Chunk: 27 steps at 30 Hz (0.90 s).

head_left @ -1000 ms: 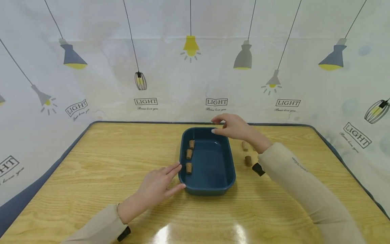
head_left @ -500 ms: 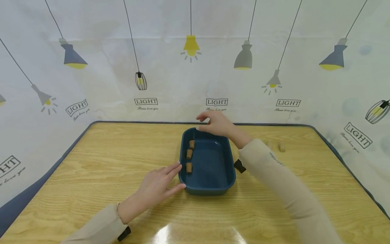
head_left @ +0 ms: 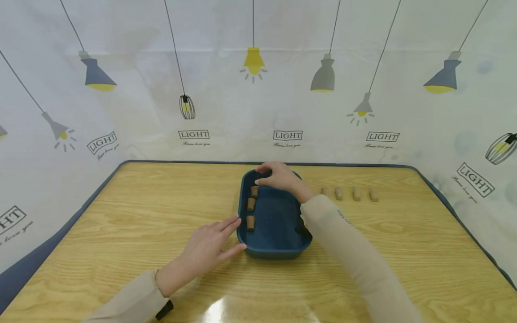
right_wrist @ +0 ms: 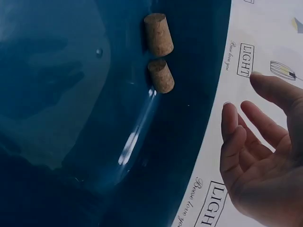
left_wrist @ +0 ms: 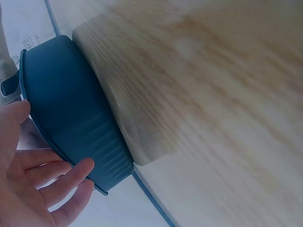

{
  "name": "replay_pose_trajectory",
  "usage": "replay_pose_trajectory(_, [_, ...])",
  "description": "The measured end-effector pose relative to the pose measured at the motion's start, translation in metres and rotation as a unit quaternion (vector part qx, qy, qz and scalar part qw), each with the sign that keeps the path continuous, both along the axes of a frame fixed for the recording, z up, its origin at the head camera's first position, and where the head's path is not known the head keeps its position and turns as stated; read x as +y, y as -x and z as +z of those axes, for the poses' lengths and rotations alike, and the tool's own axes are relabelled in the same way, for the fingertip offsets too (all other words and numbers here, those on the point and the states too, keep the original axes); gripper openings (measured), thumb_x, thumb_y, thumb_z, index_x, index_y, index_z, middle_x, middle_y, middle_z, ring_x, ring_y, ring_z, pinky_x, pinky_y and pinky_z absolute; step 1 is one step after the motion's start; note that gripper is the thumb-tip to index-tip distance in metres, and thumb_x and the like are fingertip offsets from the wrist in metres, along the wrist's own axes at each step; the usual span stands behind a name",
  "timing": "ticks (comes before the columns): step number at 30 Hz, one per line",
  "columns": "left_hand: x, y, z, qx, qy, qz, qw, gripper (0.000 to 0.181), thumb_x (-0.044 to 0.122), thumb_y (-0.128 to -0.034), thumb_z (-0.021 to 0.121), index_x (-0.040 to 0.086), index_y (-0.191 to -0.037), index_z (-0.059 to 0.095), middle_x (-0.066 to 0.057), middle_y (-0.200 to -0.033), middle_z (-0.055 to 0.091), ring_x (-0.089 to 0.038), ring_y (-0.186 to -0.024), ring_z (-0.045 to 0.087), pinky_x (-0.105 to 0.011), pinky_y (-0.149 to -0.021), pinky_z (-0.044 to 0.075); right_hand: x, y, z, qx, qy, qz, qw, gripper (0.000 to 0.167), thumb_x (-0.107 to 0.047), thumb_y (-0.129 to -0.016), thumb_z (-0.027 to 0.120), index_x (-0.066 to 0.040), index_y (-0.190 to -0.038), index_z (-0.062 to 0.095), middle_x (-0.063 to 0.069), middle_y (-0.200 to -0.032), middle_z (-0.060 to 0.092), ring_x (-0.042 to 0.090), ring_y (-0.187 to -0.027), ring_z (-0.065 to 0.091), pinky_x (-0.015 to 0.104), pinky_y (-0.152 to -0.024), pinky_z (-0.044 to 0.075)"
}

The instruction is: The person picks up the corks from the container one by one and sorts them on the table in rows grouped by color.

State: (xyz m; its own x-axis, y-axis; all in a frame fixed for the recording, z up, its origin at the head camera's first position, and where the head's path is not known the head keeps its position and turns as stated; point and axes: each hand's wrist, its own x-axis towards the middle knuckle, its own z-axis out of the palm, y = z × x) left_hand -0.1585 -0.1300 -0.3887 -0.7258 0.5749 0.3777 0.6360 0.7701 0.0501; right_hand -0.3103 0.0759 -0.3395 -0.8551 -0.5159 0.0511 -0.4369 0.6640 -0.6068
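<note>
A deep blue rectangular baking dish [head_left: 278, 254] stands mid-table. Three cork stoppers [head_left: 251, 223] form a line along its left inner wall; the right wrist view shows two of them, a larger cork [right_wrist: 159, 35] and a smaller cork [right_wrist: 161, 76]. My left hand [head_left: 206, 249] rests its straight fingers and thumb tip against the dish's near left rim; the left wrist view has that hand [left_wrist: 38, 175] beside the outer wall. My right hand [head_left: 280, 177] hovers over the dish's far end. Its fingers [right_wrist: 234, 146] are loosely bent, thumb apart, holding nothing.
Several lighter corks [head_left: 357, 194] stand in a row on the wooden table [head_left: 121, 215] to the right of the dish. My right sleeve [head_left: 347, 237] hides some table there. A patterned backdrop [head_left: 226, 89] encloses the table's back and sides.
My right hand has moved left and then down over the dish's far left part. The light cork row on the right has come into view. The left hand and the corks in the dish stay put.
</note>
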Motion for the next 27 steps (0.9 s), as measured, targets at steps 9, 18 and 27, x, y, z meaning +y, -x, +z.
replay_pose_trajectory(9, [0.000,0.000,0.000,0.005,-0.001,0.001,1.0000,0.059,0.050,-0.0820,0.054,0.005,-0.120,0.056,-0.008,-0.121,0.052,-0.020,-0.083,0.061,-0.030,-0.056,0.047,-0.008,0.007,-0.019,-0.012,-0.033,-0.011,0.9993,0.040,-0.019,-0.083,0.062,-0.004,-0.119,0.054,0.011,-0.115,0.053,0.024,-0.107,0.048,0.036,-0.086,0.038])
replay_pose_trajectory(18, [-0.001,0.001,-0.001,-0.003,-0.003,0.000,1.0000,0.059,0.050,-0.0828,0.053,0.005,-0.121,0.055,-0.008,-0.122,0.052,-0.020,-0.084,0.061,-0.030,-0.057,0.048,-0.008,0.010,-0.035,-0.043,-0.050,-0.036,0.9972,0.040,-0.016,-0.082,0.062,-0.006,-0.120,0.054,0.010,-0.118,0.052,0.024,-0.108,0.046,0.037,-0.088,0.037])
replay_pose_trajectory(27, [0.000,0.001,-0.001,-0.001,-0.007,-0.004,1.0000,0.059,0.050,-0.0827,0.053,0.005,-0.121,0.055,-0.008,-0.122,0.052,-0.020,-0.083,0.061,-0.030,-0.056,0.047,-0.011,0.013,-0.047,-0.054,-0.073,-0.054,0.9944,0.043,-0.018,-0.082,0.063,-0.006,-0.122,0.052,0.011,-0.122,0.049,0.025,-0.111,0.044,0.038,-0.088,0.036])
